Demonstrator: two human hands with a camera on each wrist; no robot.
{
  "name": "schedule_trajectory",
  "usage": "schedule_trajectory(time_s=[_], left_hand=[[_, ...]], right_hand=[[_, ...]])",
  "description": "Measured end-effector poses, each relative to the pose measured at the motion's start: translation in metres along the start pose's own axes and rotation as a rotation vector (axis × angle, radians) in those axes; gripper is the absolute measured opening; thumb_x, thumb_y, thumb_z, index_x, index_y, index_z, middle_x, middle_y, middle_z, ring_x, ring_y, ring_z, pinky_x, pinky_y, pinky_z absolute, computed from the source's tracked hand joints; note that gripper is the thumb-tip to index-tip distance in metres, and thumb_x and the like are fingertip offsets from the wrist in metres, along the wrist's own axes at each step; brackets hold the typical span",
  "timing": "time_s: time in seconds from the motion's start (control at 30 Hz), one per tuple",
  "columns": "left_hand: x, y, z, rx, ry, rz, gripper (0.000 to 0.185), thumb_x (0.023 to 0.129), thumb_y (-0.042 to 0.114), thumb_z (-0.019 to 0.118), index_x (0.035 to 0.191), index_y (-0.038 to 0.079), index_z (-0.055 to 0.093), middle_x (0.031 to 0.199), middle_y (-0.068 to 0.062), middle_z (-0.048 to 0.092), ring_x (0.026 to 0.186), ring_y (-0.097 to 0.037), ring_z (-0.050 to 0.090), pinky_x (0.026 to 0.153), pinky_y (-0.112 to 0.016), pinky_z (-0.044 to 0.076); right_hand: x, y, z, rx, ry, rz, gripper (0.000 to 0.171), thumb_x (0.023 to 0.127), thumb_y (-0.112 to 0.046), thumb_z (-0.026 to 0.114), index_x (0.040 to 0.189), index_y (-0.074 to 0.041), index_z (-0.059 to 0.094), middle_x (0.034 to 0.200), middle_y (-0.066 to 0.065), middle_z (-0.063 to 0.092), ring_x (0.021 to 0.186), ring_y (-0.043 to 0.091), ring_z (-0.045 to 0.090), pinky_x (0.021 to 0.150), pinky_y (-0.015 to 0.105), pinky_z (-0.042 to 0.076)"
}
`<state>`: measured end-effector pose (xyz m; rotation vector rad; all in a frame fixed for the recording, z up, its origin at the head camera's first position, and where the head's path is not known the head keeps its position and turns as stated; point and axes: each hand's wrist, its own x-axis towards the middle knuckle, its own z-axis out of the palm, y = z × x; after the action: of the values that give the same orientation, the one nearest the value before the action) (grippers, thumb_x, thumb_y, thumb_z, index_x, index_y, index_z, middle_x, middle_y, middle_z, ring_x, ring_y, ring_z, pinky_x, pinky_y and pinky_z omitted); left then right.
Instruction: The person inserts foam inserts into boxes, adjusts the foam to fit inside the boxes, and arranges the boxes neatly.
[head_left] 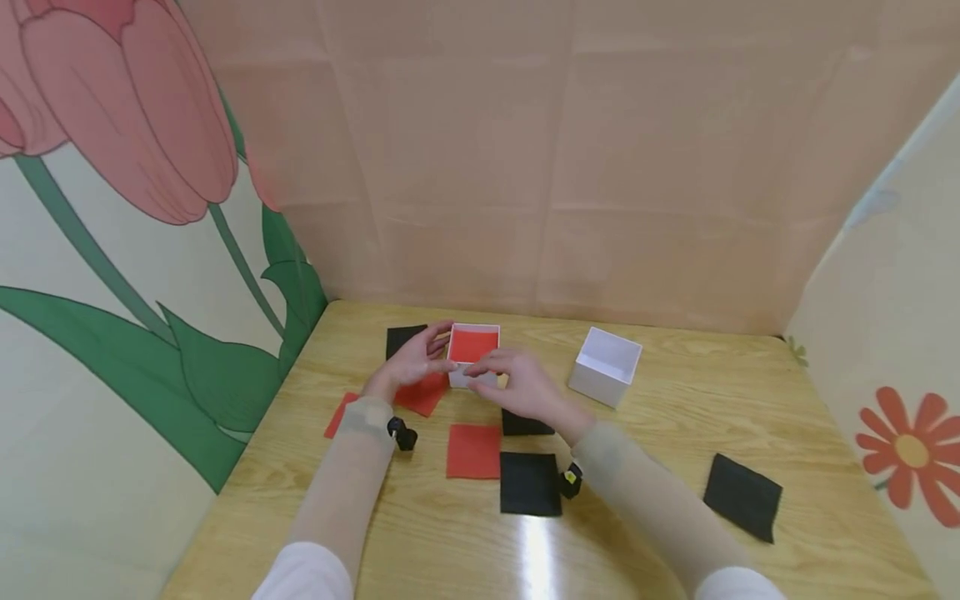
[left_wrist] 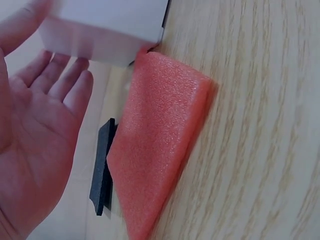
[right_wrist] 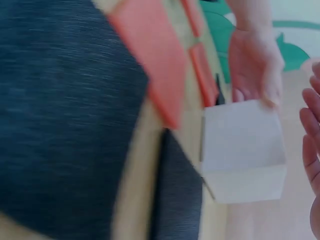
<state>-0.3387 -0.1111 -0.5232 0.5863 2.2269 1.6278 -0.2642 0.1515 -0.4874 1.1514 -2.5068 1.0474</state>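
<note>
Two hands flank a white box (right_wrist: 244,140) at the far part of the table (head_left: 420,525), left of the middle. Inside it, a red pad (head_left: 475,343) spans the opening. The left hand (head_left: 415,360) is at the box's left side, fingers nearly straight and slightly spread, thumb reaching toward the near wall; I can't tell how firmly it touches. The right hand (head_left: 525,385) hovers at the near right of the box, fingers loosely bent and apart from the thumb; in the right wrist view its fingertips stand clear of the walls.

Below the left hand lies another red pad (head_left: 423,396), with a black pad (head_left: 403,339) on its far side. A second black pad (head_left: 527,423) sits partly under the right hand. Nearer are a red square (head_left: 473,451) and a black square (head_left: 530,484). Off to the right stands an open second box (head_left: 604,368).
</note>
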Motion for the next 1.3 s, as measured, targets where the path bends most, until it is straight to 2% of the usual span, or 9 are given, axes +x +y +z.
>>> schedule_trajectory(time_s=[0.07,0.17,0.3,0.37,0.5,0.73,1.0,1.17,1.3], left_hand=[[0.000,0.000,0.000,0.001,0.005,-0.001,0.093,0.095,0.018,0.084,0.170,0.014,0.028,0.172,-0.006,0.034,0.157,-0.030,0.036,0.120,-0.045,0.041],[-0.001,0.001,0.000,0.011,0.005,0.001,0.093,0.096,0.018,0.083,0.170,0.014,0.028,0.172,-0.005,0.034,0.157,-0.030,0.036,0.120,-0.045,0.042],[-0.002,0.001,0.000,0.021,0.008,0.001,0.092,0.096,0.017,0.083,0.170,0.015,0.028,0.173,-0.005,0.033,0.157,-0.029,0.036,0.120,-0.045,0.041],[-0.002,0.000,0.000,0.027,0.009,0.001,0.092,0.096,0.017,0.083,0.170,0.015,0.028,0.173,-0.005,0.033,0.157,-0.029,0.036,0.120,-0.044,0.041],[-0.002,-0.001,-0.002,0.040,0.004,0.008,0.092,0.096,0.017,0.083,0.170,0.013,0.028,0.173,-0.005,0.033,0.157,-0.029,0.036,0.121,-0.044,0.041],[0.000,0.001,-0.002,0.039,-0.004,0.013,0.094,0.096,0.017,0.083,0.170,0.009,0.025,0.173,-0.006,0.032,0.157,-0.030,0.035,0.121,-0.044,0.041],[0.001,0.003,0.000,0.040,-0.004,0.007,0.093,0.096,0.017,0.083,0.170,0.013,0.026,0.173,-0.005,0.033,0.157,-0.028,0.035,0.120,-0.043,0.042],[0.000,0.002,-0.001,0.033,0.001,-0.004,0.094,0.096,0.018,0.084,0.170,0.012,0.026,0.173,-0.004,0.032,0.157,-0.029,0.035,0.119,-0.043,0.042],[-0.001,0.001,-0.001,0.024,0.002,-0.011,0.093,0.096,0.018,0.084,0.170,0.014,0.028,0.173,-0.003,0.032,0.157,-0.029,0.035,0.120,-0.043,0.042]], right_hand=[[-0.007,-0.002,0.005,-0.018,-0.020,-0.038,0.022,0.092,-0.021,0.086,0.114,-0.017,0.084,0.111,-0.008,0.079,0.100,0.017,0.073,0.091,0.041,0.060],[-0.017,-0.003,0.011,-0.057,-0.094,-0.038,0.028,0.091,-0.027,0.086,0.118,-0.018,0.082,0.115,-0.007,0.077,0.106,0.015,0.071,0.095,0.040,0.059],[-0.029,-0.004,0.016,-0.102,-0.257,0.063,0.048,0.092,-0.047,0.082,0.131,-0.021,0.077,0.130,-0.007,0.072,0.118,0.013,0.065,0.100,0.040,0.057],[-0.034,-0.005,0.017,-0.110,-0.327,0.117,0.056,0.091,-0.052,0.082,0.137,-0.022,0.074,0.136,-0.006,0.069,0.123,0.014,0.062,0.102,0.040,0.056],[-0.040,-0.006,0.021,-0.156,-0.407,0.160,0.065,0.088,-0.054,0.083,0.143,-0.022,0.069,0.143,-0.003,0.065,0.129,0.018,0.058,0.106,0.043,0.054],[-0.048,-0.006,0.033,-0.235,-0.450,0.171,0.081,0.081,-0.067,0.084,0.146,-0.023,0.066,0.148,-0.003,0.059,0.133,0.019,0.055,0.107,0.043,0.053],[-0.051,-0.013,0.044,-0.297,-0.486,0.209,0.097,0.073,-0.076,0.084,0.150,-0.021,0.061,0.149,0.000,0.057,0.133,0.022,0.052,0.109,0.048,0.050],[-0.050,-0.017,0.051,-0.354,-0.502,0.209,0.097,0.073,-0.076,0.084,0.149,-0.021,0.062,0.144,-0.001,0.058,0.129,0.020,0.050,0.106,0.048,0.049],[-0.048,-0.019,0.053,-0.357,-0.500,0.203,0.093,0.073,-0.072,0.086,0.146,-0.020,0.064,0.141,-0.001,0.058,0.126,0.020,0.050,0.104,0.047,0.049]])
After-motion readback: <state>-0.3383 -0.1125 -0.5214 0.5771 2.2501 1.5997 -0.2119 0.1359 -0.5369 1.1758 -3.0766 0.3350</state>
